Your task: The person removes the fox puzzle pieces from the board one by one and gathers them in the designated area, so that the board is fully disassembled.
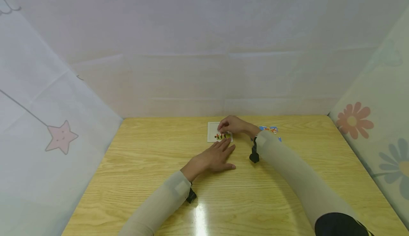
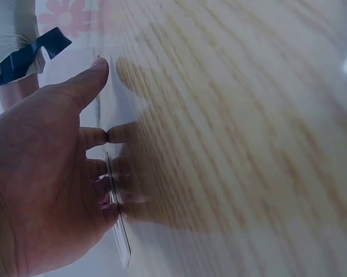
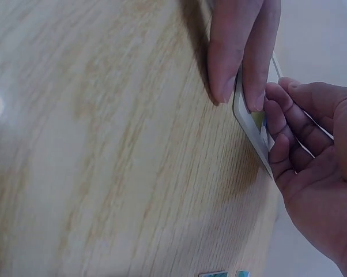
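Observation:
A small white square tray (image 1: 211, 131) with a raised rim lies flat on the table. In its lower right part sits a yellow-and-black striped picture piece (image 1: 222, 136), partly covered by fingers. My left hand (image 1: 218, 156) lies flat with spread fingers, its fingertips at the tray's near edge; in the right wrist view two of its fingers (image 3: 234, 57) reach the tray corner. Over the tray, my right hand (image 1: 234, 125) has bent fingers. Its thumb and index fingertip come close together in the right wrist view, but whether anything is pinched there is hidden.
Several colourful blue-and-orange pieces (image 1: 270, 129) lie right of the tray, partly behind the right wrist. The wooden table (image 1: 153, 150) meets a pale cloth wall (image 1: 179, 86) at its back edge. Both wrists wear black camera mounts (image 1: 254, 156).

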`<state>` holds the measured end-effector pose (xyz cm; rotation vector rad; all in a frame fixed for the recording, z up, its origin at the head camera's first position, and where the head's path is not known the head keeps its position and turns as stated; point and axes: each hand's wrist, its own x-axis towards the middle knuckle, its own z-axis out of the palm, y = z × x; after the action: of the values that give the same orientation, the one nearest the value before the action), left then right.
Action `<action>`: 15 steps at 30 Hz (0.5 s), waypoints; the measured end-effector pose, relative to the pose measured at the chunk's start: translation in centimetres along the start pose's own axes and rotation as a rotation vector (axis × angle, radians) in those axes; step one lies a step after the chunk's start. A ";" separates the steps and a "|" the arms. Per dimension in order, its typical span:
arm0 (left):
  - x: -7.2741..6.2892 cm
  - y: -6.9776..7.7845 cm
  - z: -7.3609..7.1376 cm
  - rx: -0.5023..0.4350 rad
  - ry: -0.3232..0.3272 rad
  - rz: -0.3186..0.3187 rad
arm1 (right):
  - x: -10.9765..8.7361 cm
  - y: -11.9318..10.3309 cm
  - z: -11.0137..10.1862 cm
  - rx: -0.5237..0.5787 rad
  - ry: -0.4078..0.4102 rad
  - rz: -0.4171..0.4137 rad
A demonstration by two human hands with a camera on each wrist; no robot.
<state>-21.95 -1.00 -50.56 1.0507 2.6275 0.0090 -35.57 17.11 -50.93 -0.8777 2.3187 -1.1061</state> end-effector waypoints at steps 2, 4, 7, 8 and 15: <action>0.0 0.0 0.0 0.003 -0.001 -0.002 | 0.0 0.1 0.1 0.000 -0.001 0.002; 0.0 0.0 -0.1 0.003 -0.004 -0.003 | 0.0 0.1 0.1 -0.001 0.000 0.002; 0.0 0.0 -0.1 0.008 -0.007 -0.003 | 0.1 0.2 0.2 -0.004 0.000 -0.002; 0.0 0.0 -0.2 0.009 -0.007 -0.002 | 0.2 0.3 0.2 -0.005 0.001 -0.002; -0.2 0.0 -0.5 0.000 -0.009 0.009 | 0.3 0.3 0.2 -0.023 -0.006 -0.007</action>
<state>-21.97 -1.05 -50.03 1.0601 2.6147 0.0058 -35.73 16.92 -51.30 -0.8966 2.3289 -1.0803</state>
